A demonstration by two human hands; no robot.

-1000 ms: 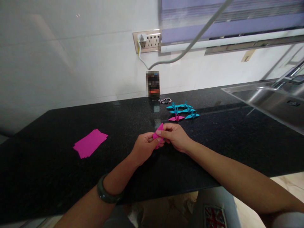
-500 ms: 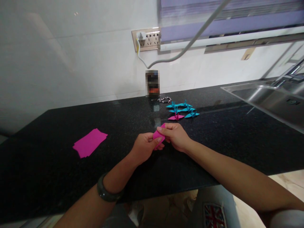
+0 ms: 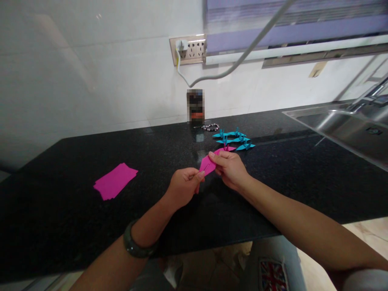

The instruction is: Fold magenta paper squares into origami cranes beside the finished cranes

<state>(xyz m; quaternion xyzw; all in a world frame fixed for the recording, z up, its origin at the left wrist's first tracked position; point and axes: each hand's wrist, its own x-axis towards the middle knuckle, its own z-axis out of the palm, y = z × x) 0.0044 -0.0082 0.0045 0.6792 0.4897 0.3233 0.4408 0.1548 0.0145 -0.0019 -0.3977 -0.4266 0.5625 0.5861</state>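
Folded pink origami paper [image 3: 208, 162] over black countertop [image 3: 69, 234]; left hand [image 3: 183, 188] pinches near tip, right hand [image 3: 233, 169] pinches farther up. Two-point hold presumably keeps it steady, flat.

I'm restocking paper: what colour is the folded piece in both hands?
The folded piece is pink, seen best in the head view.
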